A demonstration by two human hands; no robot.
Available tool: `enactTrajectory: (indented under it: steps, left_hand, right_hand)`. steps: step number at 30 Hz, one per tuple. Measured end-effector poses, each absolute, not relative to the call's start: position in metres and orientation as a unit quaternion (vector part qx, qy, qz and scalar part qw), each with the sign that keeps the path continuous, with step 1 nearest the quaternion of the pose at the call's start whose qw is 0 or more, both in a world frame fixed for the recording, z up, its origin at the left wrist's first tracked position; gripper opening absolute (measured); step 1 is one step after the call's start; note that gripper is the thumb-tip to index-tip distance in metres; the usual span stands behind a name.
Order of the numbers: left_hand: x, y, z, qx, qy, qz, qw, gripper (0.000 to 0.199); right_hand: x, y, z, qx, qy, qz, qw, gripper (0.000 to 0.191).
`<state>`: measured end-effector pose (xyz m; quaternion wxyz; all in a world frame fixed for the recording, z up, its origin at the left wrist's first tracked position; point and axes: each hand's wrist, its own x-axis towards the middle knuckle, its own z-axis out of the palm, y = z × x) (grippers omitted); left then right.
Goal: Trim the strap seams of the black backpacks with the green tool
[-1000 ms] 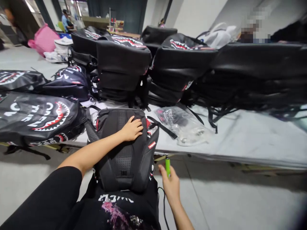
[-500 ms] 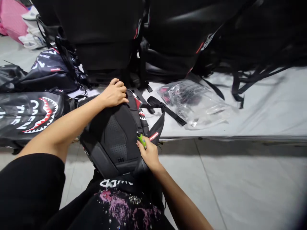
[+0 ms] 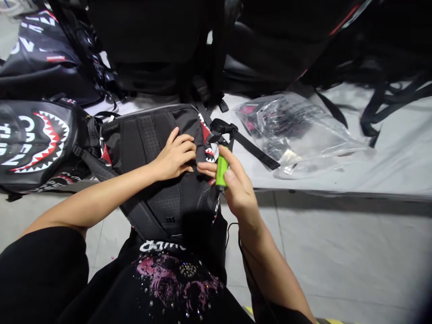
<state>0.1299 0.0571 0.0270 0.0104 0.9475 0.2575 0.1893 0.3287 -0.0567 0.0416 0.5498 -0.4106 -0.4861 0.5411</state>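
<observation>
A black backpack (image 3: 135, 139) lies back panel up in front of me, with padded mesh and shark-mouth print along its sides. My left hand (image 3: 178, 155) rests on the panel, fingers extended and a little apart, gripping nothing. Just above the bag's right side, my right hand (image 3: 236, 180) holds a small bright green tube (image 3: 222, 171) with a black end between thumb and fingers. What kind of tube it is I cannot make out. Beyond that hand, a black strap (image 3: 254, 148) with a buckle trails onto the white surface.
A clear plastic bag (image 3: 303, 130) lies on the white ledge (image 3: 388, 171) at right. Large black bags (image 3: 151, 40) stand along the back. At left are a shark-print bag (image 3: 20, 135) and another printed bag (image 3: 50, 58). Grey tiled floor (image 3: 337, 243) runs below the ledge.
My left hand has moved from the backpack's top edge down to the middle of its panel. My right hand, still holding the green tube, has risen and shifted right, leaving the strap.
</observation>
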Motion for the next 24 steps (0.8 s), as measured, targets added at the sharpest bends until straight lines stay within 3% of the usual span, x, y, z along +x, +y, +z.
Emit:
enactTrajectory:
  steps: [3,6,11,16,24]
  left_hand:
    - [0.126,0.055,0.02,0.942,0.255,0.217,0.029,0.027]
    - [0.13,0.05,0.022,0.944,0.261,0.201,0.036,0.019]
    - [0.133,0.042,0.02,0.933,0.278,0.227,0.043,0.012]
    - [0.126,0.04,-0.001,0.918,0.243,0.31,0.042,0.024]
    - [0.128,0.042,-0.001,0.92,0.245,0.301,0.049,0.019]
  right_hand:
    - [0.336,-0.045,0.051,-0.308,-0.472,0.637,0.525,0.07]
    - [0.338,-0.04,0.041,-0.299,-0.466,0.676,0.486,0.079]
    - [0.321,-0.042,0.014,-0.504,-0.412,0.473,0.594,0.033]
    - [0.308,-0.048,0.012,-0.56,-0.398,0.387,0.615,0.031]
    - [0.295,-0.037,0.018,-0.629,-0.406,0.313,0.585,0.019]
